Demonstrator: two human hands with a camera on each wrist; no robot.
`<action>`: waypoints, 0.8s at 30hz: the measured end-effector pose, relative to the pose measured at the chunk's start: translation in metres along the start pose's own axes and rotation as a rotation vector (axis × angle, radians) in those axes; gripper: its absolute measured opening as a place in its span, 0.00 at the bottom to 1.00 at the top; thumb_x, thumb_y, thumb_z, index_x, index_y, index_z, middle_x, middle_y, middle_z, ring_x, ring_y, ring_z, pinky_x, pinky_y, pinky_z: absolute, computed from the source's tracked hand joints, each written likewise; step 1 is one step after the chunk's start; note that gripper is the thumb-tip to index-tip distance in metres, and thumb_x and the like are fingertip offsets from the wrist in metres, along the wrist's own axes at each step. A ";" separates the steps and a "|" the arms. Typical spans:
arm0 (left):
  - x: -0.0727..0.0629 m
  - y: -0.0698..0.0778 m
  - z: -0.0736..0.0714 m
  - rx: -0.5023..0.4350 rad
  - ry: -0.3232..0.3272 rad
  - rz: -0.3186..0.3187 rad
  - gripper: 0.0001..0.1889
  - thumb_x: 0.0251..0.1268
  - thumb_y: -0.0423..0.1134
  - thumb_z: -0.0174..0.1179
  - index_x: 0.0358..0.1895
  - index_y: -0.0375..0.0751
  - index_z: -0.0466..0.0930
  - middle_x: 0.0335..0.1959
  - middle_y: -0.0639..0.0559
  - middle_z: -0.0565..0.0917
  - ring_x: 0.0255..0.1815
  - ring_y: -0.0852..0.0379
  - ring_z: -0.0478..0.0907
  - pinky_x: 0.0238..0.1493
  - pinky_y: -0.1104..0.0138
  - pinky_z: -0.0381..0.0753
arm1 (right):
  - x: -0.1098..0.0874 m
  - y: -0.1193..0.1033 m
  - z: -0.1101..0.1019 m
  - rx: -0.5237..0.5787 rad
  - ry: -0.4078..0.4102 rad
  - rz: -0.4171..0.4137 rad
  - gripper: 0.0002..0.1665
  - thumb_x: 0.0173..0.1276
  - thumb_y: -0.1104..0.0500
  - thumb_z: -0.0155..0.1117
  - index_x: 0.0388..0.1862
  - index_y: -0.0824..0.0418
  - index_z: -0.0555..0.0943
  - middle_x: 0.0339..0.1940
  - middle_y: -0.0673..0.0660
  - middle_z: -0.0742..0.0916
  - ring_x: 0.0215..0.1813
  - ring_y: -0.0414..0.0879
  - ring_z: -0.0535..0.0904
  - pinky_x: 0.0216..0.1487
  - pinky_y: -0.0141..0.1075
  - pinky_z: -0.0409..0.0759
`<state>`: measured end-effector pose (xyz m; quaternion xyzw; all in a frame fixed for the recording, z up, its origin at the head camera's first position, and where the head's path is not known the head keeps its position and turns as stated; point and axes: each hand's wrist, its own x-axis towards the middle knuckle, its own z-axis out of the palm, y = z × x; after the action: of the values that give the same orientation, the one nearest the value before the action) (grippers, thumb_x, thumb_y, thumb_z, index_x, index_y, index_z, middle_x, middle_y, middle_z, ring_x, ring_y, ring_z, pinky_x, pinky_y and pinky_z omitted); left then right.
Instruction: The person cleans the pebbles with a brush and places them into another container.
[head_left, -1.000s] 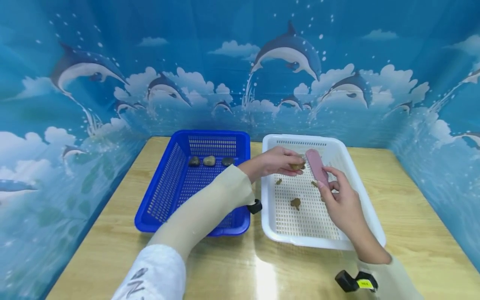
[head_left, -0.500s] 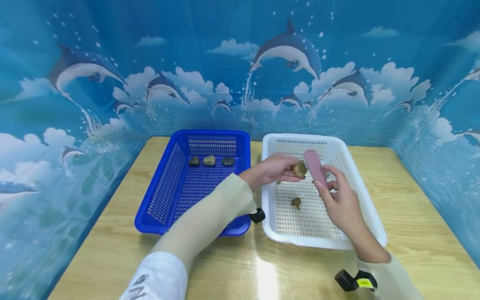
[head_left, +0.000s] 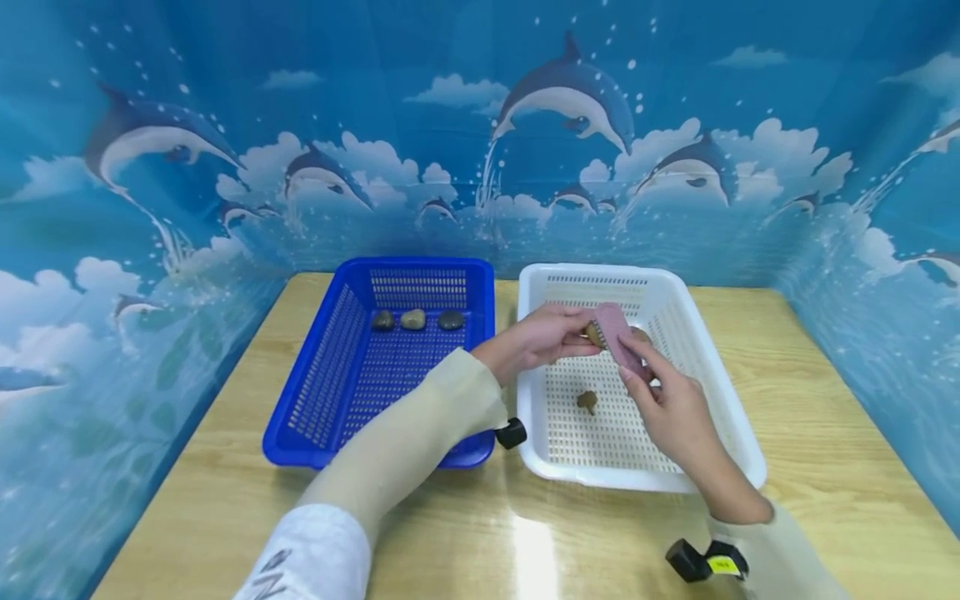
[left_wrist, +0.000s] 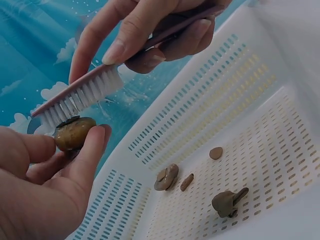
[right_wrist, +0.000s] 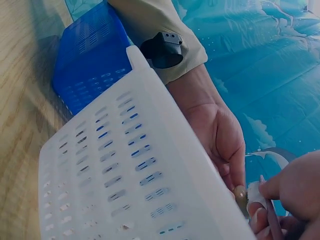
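My left hand (head_left: 542,337) pinches a brownish-yellow stone (left_wrist: 74,136) between thumb and fingers, above the white basket (head_left: 622,478). A dark smear of dirt sits on the stone's top. My right hand (head_left: 670,398) grips a pink brush (head_left: 617,329), and its white bristles (left_wrist: 80,100) touch the stone. The brush hides part of the stone in the head view. In the left wrist view, a muddy brown lump (left_wrist: 225,202), a smeared stone (left_wrist: 166,177) and small clay bits (left_wrist: 216,153) lie on the white basket's floor.
To the left stands a blue basket (head_left: 300,457). Along its back lie a dark stone (head_left: 383,321), a pale stone (head_left: 412,319) and a grey-black stone (head_left: 451,320). Both baskets rest on a wooden table (head_left: 450,533). A dolphin-printed curtain (head_left: 375,100) surrounds the table's back and sides.
The pink brush has moved left from beside the stone to over it, with the right hand. My left hand still holds the stone, which has turned and shifted slightly.
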<state>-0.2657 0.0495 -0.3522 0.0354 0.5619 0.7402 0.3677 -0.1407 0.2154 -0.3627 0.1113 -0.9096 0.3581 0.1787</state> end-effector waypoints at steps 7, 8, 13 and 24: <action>0.000 -0.001 0.000 -0.005 -0.031 -0.004 0.20 0.78 0.31 0.43 0.69 0.34 0.67 0.60 0.34 0.77 0.61 0.40 0.75 0.55 0.63 0.83 | 0.000 0.000 0.000 -0.017 0.015 0.030 0.25 0.74 0.61 0.57 0.69 0.60 0.71 0.49 0.70 0.84 0.30 0.49 0.81 0.26 0.27 0.81; 0.000 -0.001 0.000 -0.003 -0.038 -0.001 0.20 0.78 0.31 0.44 0.69 0.34 0.66 0.61 0.34 0.76 0.61 0.40 0.75 0.55 0.63 0.82 | 0.000 0.000 -0.001 -0.018 0.020 0.032 0.25 0.74 0.61 0.57 0.69 0.60 0.71 0.50 0.71 0.84 0.31 0.49 0.81 0.27 0.27 0.81; 0.000 -0.002 0.001 0.025 -0.069 0.015 0.22 0.77 0.31 0.46 0.70 0.33 0.64 0.62 0.35 0.75 0.63 0.41 0.74 0.56 0.64 0.81 | 0.002 -0.001 -0.001 -0.024 0.039 0.039 0.25 0.74 0.61 0.57 0.69 0.61 0.71 0.49 0.69 0.85 0.31 0.50 0.81 0.26 0.26 0.81; 0.001 -0.004 0.003 0.016 -0.039 0.022 0.22 0.77 0.30 0.44 0.71 0.31 0.61 0.63 0.31 0.72 0.64 0.38 0.72 0.61 0.60 0.78 | 0.004 -0.002 -0.001 -0.040 0.036 0.076 0.25 0.76 0.59 0.55 0.69 0.63 0.71 0.30 0.61 0.86 0.28 0.47 0.80 0.21 0.29 0.78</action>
<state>-0.2633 0.0531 -0.3547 0.0590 0.5599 0.7389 0.3702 -0.1432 0.2142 -0.3593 0.0668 -0.9168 0.3483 0.1837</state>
